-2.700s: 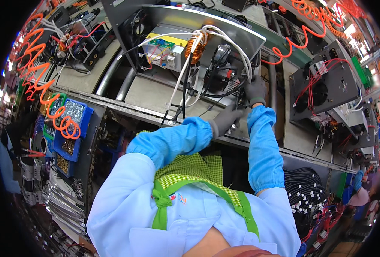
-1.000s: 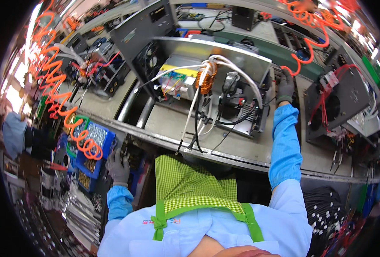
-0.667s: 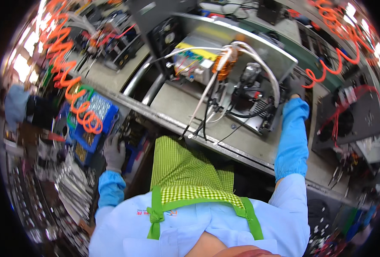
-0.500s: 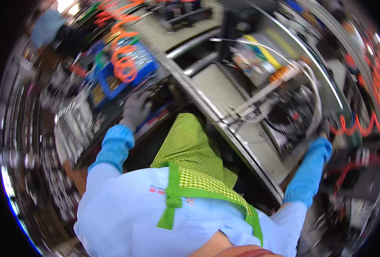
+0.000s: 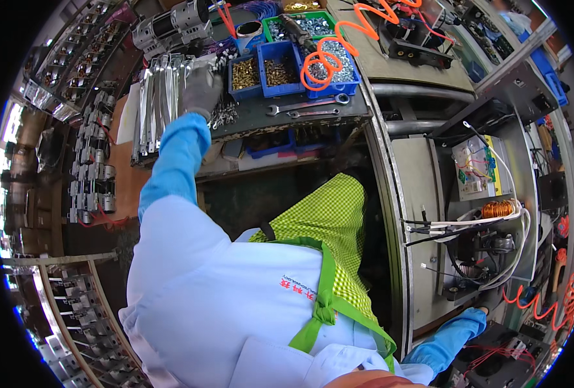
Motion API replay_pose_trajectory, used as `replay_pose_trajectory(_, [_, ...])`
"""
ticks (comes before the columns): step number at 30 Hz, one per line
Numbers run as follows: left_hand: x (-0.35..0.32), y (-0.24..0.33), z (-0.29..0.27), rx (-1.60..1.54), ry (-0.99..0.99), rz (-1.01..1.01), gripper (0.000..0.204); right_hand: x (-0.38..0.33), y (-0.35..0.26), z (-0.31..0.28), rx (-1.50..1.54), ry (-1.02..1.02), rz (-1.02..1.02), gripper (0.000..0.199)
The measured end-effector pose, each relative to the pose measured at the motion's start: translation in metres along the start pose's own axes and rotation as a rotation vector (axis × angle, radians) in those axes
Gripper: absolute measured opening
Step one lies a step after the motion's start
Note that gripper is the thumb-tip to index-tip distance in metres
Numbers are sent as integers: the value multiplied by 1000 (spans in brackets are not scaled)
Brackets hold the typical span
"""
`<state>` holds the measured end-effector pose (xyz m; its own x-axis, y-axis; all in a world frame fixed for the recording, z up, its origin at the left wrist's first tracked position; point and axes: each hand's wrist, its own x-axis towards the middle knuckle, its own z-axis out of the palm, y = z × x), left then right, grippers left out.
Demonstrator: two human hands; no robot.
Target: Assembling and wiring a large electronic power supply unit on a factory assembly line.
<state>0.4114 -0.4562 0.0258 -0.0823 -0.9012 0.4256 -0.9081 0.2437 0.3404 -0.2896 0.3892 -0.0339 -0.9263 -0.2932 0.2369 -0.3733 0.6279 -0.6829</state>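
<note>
My left hand [image 5: 201, 92], in a grey glove, is over the workbench between a row of flat silvery metal strips [image 5: 159, 97] and a pile of small wire-like parts [image 5: 224, 115]. It is blurred and its fingertips are lost among the parts, so I cannot see whether it grips anything. At the lower right my right hand [image 5: 489, 300] is by the near end of an open metal housing [image 5: 524, 194]. Only a small part of that hand shows; its fingers are hidden. White and black cables [image 5: 452, 226] and an orange wound copper coil [image 5: 498, 209] lie in the housing.
Blue bins [image 5: 279, 68] of brass and silver screws stand on the bench, with wrenches [image 5: 308, 105] in front. An orange coiled hose [image 5: 323, 69] hangs over them. Motor-like units [image 5: 94, 158] line the left, and a metal rail [image 5: 390, 213] runs between bench and housing.
My view has swung left, bringing the bins and metal strips fully in. My left hand has gone from the bench's front edge to the strips. My right hand stays by the housing.
</note>
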Motion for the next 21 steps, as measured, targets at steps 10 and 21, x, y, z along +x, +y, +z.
replay_pose_trajectory(10, [69,-117,18,630,-573,-304,47,-28,-129,-14,164,101,373,47])
replay_pose_trajectory(21, [74,-134,39,512,-436,-194,43,-95,-195,-32,319,259,361,46])
